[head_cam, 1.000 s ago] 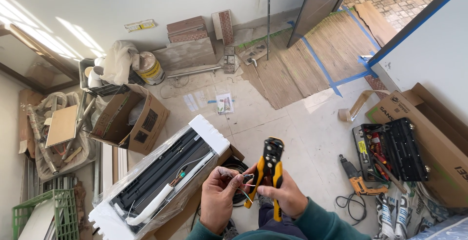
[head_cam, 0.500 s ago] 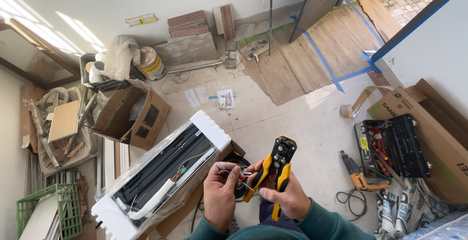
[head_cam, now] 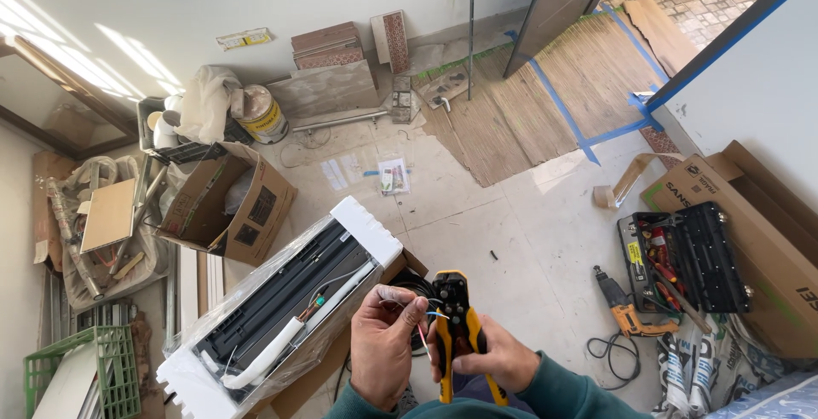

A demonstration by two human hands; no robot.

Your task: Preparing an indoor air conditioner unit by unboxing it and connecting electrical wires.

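Observation:
My left hand (head_cam: pixel 385 342) pinches a bundle of thin coloured wires (head_cam: pixel 416 310), holding their ends toward the jaws of a wire stripper. My right hand (head_cam: pixel 487 355) grips the black-and-yellow wire stripper (head_cam: pixel 453 325) by its yellow handles, head pointing up. Both hands are low in the centre of the head view. Just left of them lies a long black unit (head_cam: pixel 285 300) wrapped in clear plastic with white foam end caps, resting on cardboard.
An open black tool case (head_cam: pixel 682 257) with red-handled tools, an orange drill (head_cam: pixel 626 310) and a large cardboard box (head_cam: pixel 767 232) lie at the right. An open cardboard box (head_cam: pixel 230 206), a green crate (head_cam: pixel 81 376), a paint can (head_cam: pixel 260 114) and clutter fill the left.
The view has shifted slightly. My hands have dropped a little lower in the frame, and the wire ends now sit closer to the stripper's head.

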